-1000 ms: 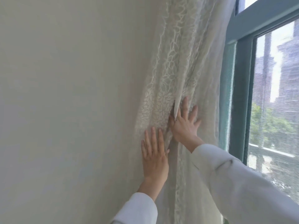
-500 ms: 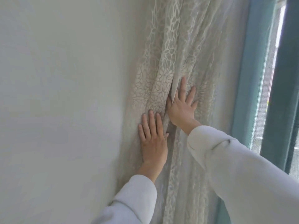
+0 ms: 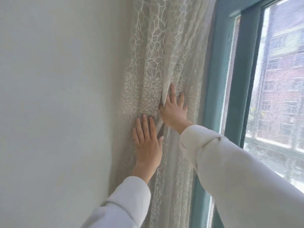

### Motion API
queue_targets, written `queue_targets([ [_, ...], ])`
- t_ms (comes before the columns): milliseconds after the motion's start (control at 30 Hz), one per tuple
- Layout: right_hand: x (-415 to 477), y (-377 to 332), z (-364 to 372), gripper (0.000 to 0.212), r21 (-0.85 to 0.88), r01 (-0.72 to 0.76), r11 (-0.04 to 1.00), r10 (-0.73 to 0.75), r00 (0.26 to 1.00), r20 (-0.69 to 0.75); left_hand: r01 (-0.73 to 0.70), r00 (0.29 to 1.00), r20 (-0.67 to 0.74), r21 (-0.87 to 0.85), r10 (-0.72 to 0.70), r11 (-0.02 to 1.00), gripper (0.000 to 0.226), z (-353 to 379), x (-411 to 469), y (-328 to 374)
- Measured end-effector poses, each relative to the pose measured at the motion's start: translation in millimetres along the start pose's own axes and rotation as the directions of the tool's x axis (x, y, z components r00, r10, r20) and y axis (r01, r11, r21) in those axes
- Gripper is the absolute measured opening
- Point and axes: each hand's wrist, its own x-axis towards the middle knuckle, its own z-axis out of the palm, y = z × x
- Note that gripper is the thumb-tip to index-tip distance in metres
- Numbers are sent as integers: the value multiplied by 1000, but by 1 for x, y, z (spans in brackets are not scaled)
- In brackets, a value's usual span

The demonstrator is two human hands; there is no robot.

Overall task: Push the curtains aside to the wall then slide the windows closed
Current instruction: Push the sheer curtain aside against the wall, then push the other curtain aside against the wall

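Observation:
A cream lace curtain (image 3: 158, 51) with a leaf pattern hangs bunched in folds between the white wall (image 3: 57, 104) and the teal window frame (image 3: 213, 96). My left hand (image 3: 147, 145) lies flat on the curtain, fingers straight and apart, pressing it toward the wall. Just above and to the right, my right hand (image 3: 174, 109) presses flat on the folds too, with one fold covering its thumb side. Neither hand grips the fabric. The window (image 3: 279, 104) at the right shows a mesh screen and buildings outside.
The teal inner upright (image 3: 241, 83) of the window stands right of the curtain. A sill edge (image 3: 271, 142) crosses the lower part of the window. Both white sleeves reach in from the bottom of the view.
Both hands stay flat on the curtain in the same pose. The view has swung, so more of the window and the buildings outside shows at the right.

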Motion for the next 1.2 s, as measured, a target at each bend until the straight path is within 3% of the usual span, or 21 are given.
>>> queue_targets([
  [333,-95,16,-57,64,-2,-114,993,114,993,-31,-73,994,48,-328,93,942,81,-66,-62,35],
  [567,-175,30,-110,82,10,-119,993,119,975,-188,-103,993,10,-393,116,914,89,-129,-99,67],
  [833,-289,66,-194,82,-32,-126,991,111,944,-309,-179,982,-34,-503,188,845,89,-215,-169,131],
  [1200,-472,131,-335,80,-181,-248,952,155,896,-415,-195,953,-2,-773,304,604,93,-343,-279,257],
])
